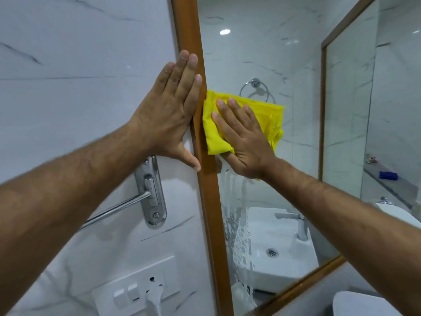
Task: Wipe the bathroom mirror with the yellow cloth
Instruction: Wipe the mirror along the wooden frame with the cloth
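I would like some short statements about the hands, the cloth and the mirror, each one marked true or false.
1. The right hand presses the yellow cloth flat against the mirror. True.
2. The left hand holds a spray bottle. False: it lies open on the wall tile and the wooden frame.
3. Wet streaks show on the glass below the cloth. True.
4. The cloth is at the right edge of the mirror. False: it touches the left frame.
5. A white plug sits in the wall socket. True.

Bright, even, cool light; a round ceiling lamp's reflection [224,31] glares in the wood-framed wall mirror [262,65]. Wide-angle bending curves the edges; forearms blur slightly.
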